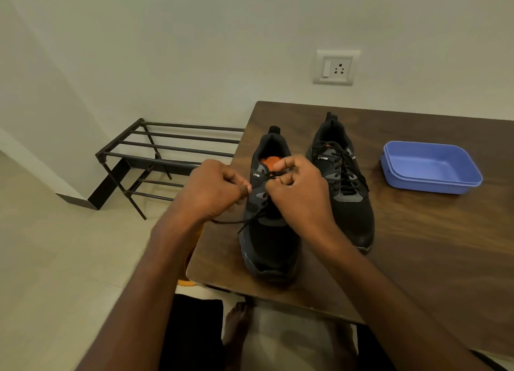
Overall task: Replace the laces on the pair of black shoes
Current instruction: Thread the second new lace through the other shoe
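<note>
Two black shoes stand side by side on a dark wooden table [417,259], toes toward me. The left shoe [268,248] has an orange insole showing, and a black lace [236,222] runs loosely through its eyelets, one end trailing left off the table edge. My left hand [211,189] pinches the lace beside the shoe's upper eyelets. My right hand [299,192] pinches the lace over the shoe's tongue and covers most of the eyelets. The right shoe [345,187] is laced with a black lace and nobody touches it.
A blue plastic tub [431,166] sits on the table to the right of the shoes. A black metal shoe rack [155,159] stands on the tiled floor to the left, against the wall. A wall socket [335,67] is above the table. My bare foot [236,329] shows below the table edge.
</note>
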